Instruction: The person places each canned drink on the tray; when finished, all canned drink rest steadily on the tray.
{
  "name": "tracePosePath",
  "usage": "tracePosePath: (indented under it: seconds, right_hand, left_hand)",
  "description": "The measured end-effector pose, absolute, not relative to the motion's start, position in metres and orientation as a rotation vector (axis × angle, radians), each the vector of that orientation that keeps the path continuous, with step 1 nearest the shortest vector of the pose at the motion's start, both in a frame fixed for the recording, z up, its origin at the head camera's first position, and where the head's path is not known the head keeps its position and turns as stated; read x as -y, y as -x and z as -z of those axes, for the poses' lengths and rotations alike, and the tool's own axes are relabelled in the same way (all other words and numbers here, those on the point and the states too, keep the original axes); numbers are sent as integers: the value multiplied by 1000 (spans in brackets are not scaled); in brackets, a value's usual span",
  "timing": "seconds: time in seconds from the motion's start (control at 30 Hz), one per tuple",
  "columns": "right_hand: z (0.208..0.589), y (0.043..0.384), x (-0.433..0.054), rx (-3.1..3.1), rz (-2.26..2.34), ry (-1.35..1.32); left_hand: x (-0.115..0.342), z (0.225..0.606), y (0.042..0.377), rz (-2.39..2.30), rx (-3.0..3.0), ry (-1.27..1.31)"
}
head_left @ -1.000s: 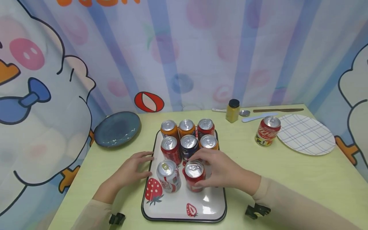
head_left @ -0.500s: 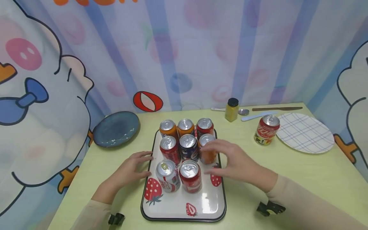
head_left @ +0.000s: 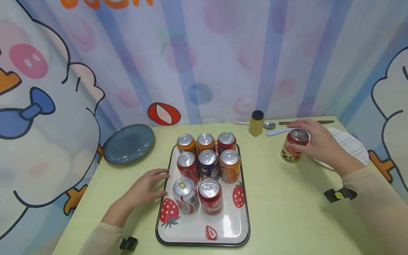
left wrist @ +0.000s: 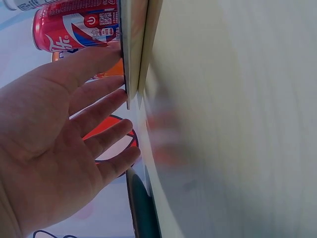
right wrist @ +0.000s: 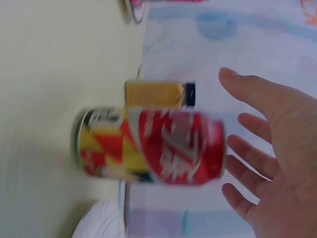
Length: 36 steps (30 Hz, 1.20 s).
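Note:
My left hand [head_left: 140, 191] lies at the left edge of the strawberry-print tray [head_left: 191, 233], its fingertips touching the rim; in the left wrist view those fingers [left wrist: 109, 104] are straight. On the tray several soda cans stand upright in rows. The front pair is a white can [head_left: 186, 200] and a red can [head_left: 211, 200]. At the right, my right hand [head_left: 322, 143] is spread around the top of another red can [head_left: 288, 145] with a yellow-patterned base. In the right wrist view a small gap shows between the relaxed fingers [right wrist: 252, 156] and that can's top.
A checked white plate [head_left: 353, 145] lies behind my right hand. Beyond the can are a spoon [head_left: 269, 125], a pale blue knife [head_left: 278, 132], a brown knife [head_left: 325, 122] and a yellow jar [head_left: 256, 124]. A dark blue plate [head_left: 129, 143] sits at back left.
My right hand has let go of the front red can on the tray, which stands beside the white one. It has moved right and back to the separate red can. My left hand stays put.

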State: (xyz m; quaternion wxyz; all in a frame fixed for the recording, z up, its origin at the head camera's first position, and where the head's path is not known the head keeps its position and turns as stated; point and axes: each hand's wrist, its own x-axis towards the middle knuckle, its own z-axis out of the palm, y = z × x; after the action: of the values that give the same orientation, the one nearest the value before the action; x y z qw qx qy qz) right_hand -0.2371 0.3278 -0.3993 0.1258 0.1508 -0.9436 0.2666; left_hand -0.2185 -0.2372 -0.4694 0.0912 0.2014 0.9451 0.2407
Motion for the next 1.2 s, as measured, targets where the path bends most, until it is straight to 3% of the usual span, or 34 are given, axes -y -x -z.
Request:
tracePosePath:
  seconds: [0.3,0.67,1.2]
  right_hand:
    - [417,251,-363,2889,-830,-317]
    - [421,244,-355,2837,-883,-236]
    - [392,184,-251,2592,-910,-886]
  left_hand:
    - [238,471,219,-708,-2806,-603]
    - [236,469,217,-705,-2808,-582]
    - [237,470,218,-718,-2807,-586]
